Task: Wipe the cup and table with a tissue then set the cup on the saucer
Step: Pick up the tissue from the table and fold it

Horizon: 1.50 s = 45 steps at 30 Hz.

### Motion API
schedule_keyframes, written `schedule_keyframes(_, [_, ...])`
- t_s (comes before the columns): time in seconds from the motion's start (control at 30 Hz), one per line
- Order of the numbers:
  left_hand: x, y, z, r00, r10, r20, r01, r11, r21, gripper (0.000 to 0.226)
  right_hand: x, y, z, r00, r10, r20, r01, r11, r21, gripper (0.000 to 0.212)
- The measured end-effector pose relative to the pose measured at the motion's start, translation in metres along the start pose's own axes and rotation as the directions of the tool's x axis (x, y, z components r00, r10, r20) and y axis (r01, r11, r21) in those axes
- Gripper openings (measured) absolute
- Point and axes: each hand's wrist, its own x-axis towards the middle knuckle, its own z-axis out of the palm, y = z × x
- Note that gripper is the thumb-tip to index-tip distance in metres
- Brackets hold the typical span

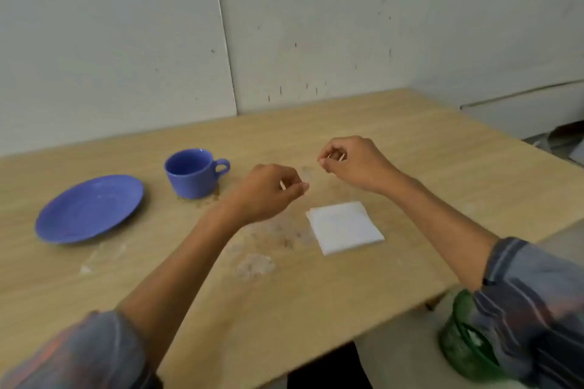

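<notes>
Woodgrain table [316, 294] bears glossy cup [191, 172], folded tissue [344, 227]; both grips seemingly curled empty.

My light wooden counter [363, 287] carries a blue saucer [90, 208], an upright blue cup [192, 174] just beside it, a folded white tissue [344, 227] and pale smudges [254, 264].

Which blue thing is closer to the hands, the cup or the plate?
The blue ceramic cup with the handle; it sits just left of the left hand, while the flat blue saucer lies farther left.
</notes>
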Motion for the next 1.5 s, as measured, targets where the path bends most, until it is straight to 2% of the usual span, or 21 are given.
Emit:
schedule_keyframes(0.13, [-0.007,0.021,0.022,1.0,0.005,0.026,-0.007,0.998,0.069,0.018,-0.03,0.018,-0.017,1.0,0.019,0.008,-0.019,0.998,-0.066,0.008])
schedule_keyframes(0.2, [-0.019,0.033,0.037,0.994,0.08,0.077,-0.089,0.99,0.111,0.018,-0.045,0.026,-0.021,0.998,0.023,0.063,-0.017,0.995,-0.094,0.011])
schedule_keyframes(0.27, [-0.029,0.038,0.047,0.981,0.133,0.14,-0.156,0.972,0.174,0.029,-0.058,0.03,-0.025,0.992,0.026,0.126,-0.012,0.993,-0.117,0.015])
schedule_keyframes(0.33, [-0.034,0.039,0.055,0.975,0.126,0.184,-0.17,0.955,0.245,0.042,-0.067,0.033,-0.028,0.98,0.057,0.191,-0.033,0.991,-0.128,0.02])
schedule_keyframes(0.4, [-0.036,0.04,0.06,0.968,0.14,0.207,-0.202,0.925,0.323,0.045,-0.075,0.036,-0.028,0.956,0.095,0.277,-0.046,0.983,-0.18,0.026])
schedule_keyframes(0.5, [-0.039,0.043,0.065,0.957,0.227,0.179,-0.284,0.85,0.444,0.037,-0.083,0.042,-0.028,0.921,0.123,0.369,-0.028,0.968,-0.251,0.038])
schedule_keyframes(0.57, [-0.039,0.046,0.067,0.945,0.281,0.167,-0.326,0.801,0.503,0.03,-0.086,0.044,-0.028,0.918,0.108,0.381,0.0,0.963,-0.271,0.043])
schedule_keyframes(0.63, [-0.037,0.051,0.064,0.943,0.284,0.174,-0.333,0.795,0.507,0.025,-0.089,0.044,-0.027,0.917,0.094,0.387,0.03,0.953,-0.302,0.049])
schedule_keyframes(0.73, [-0.029,0.052,0.047,0.965,0.162,0.207,-0.221,0.927,0.304,0.021,-0.091,0.042,-0.021,0.94,0.038,0.338,0.079,0.942,-0.326,0.05])
schedule_keyframes(0.83, [-0.018,0.053,0.018,0.955,0.048,0.293,-0.08,0.992,0.098,0.011,-0.087,0.034,-0.02,0.973,-0.072,0.218,0.112,0.978,-0.177,0.024])
schedule_keyframes(0.9, [-0.016,0.054,-0.005,0.944,0.014,0.331,-0.014,1.0,0.0,0.01,-0.08,0.024,-0.022,0.982,-0.078,0.172,0.087,0.995,-0.045,0.008])
schedule_keyframes(1.0, [-0.019,0.05,-0.039,0.958,-0.019,0.287,0.084,0.973,-0.216,0.015,-0.067,0.005,-0.027,0.983,-0.077,0.167,0.059,0.992,0.11,0.014])
schedule_keyframes(1.17, [-0.039,0.032,-0.075,0.993,-0.052,0.11,0.101,0.857,-0.506,0.028,-0.049,-0.032,-0.025,0.961,-0.149,0.233,0.032,0.896,0.443,0.015])
schedule_keyframes(1.3, [-0.057,0.016,-0.084,0.993,-0.116,0.002,0.095,0.799,-0.594,0.031,-0.035,-0.058,-0.012,0.947,-0.19,0.259,0.005,0.814,0.581,0.027])
schedule_keyframes(1.4, [-0.067,0.003,-0.09,0.971,-0.208,-0.12,0.085,0.766,-0.638,0.026,-0.03,-0.075,0.003,0.947,-0.187,0.263,-0.034,0.753,0.657,0.016])
schedule_keyframes(1.5, [-0.076,-0.009,-0.096,0.943,-0.278,-0.183,0.105,0.771,-0.628,0.021,-0.027,-0.088,0.022,0.948,-0.181,0.262,-0.063,0.7,0.711,0.013])
